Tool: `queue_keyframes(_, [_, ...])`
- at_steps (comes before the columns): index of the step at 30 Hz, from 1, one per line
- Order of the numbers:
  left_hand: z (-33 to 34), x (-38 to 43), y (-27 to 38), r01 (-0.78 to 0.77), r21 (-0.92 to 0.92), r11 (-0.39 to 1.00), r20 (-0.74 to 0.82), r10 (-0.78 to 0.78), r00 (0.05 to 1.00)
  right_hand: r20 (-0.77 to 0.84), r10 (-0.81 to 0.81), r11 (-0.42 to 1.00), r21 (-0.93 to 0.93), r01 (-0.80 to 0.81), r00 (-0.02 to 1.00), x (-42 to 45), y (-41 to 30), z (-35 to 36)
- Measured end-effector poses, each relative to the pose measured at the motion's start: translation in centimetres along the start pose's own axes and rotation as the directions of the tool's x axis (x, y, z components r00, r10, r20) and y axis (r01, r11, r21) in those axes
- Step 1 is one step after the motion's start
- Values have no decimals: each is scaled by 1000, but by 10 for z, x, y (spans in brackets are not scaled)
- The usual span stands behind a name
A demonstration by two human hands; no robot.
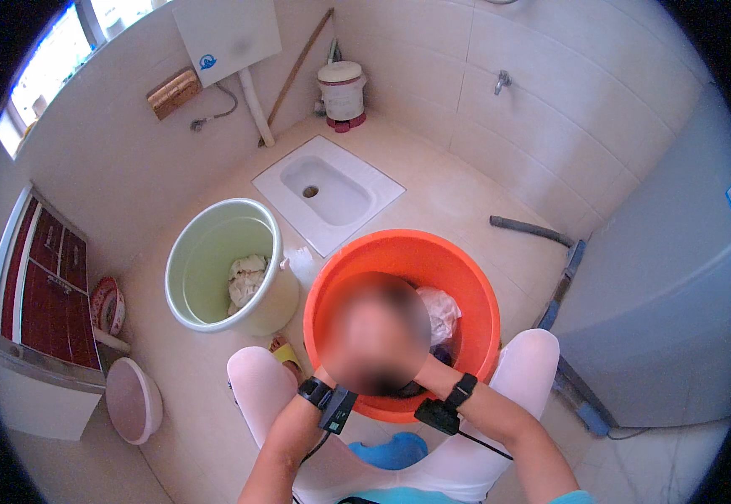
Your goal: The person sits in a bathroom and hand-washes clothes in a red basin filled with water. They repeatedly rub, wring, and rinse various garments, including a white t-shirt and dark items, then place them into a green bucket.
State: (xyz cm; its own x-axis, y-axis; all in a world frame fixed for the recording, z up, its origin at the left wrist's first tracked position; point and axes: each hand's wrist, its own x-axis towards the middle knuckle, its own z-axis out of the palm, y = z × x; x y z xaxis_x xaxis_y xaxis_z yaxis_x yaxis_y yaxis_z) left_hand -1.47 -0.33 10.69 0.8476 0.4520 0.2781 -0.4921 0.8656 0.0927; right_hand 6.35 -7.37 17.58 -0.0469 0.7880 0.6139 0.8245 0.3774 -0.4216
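Observation:
Both my forearms reach into a large orange plastic basin between my knees. A blurred patch covers my left hand and my right hand, so their fingers and anything in them are hidden. To the right of the blur, a crumpled white cloth lies inside the basin. Some dark cloth shows below it, close to my right wrist. At the basin's left stands a pale green bucket, with a bunched off-white cloth at its bottom.
A white squat toilet is set in the floor beyond the basin. A washing machine stands at right, near a grey drain hose. A pink basin leans by the cabinet. A lidded bin occupies the far corner.

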Motion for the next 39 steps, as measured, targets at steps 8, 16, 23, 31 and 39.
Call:
queue_keyframes(8, [-27,-8,-24,35,196,980,-741,125,660,-31,196,974,125,-191,980,-14,45,40])
queue_keyframes(16, [66,-6,-15,172,229,958,-854,113,508,59,471,870,132,-475,880,-22,88,49])
queue_keyframes(23, [61,-6,-9,487,751,445,-623,236,745,310,600,567,486,-665,738,11,81,-12])
queue_keyframes(31, [48,-12,0,411,866,286,-442,50,896,671,317,273,612,-742,670,33,53,-50])
queue_keyframes(39, [89,-11,23,348,907,239,-392,172,904,785,346,465,333,-820,514,14,73,-59])
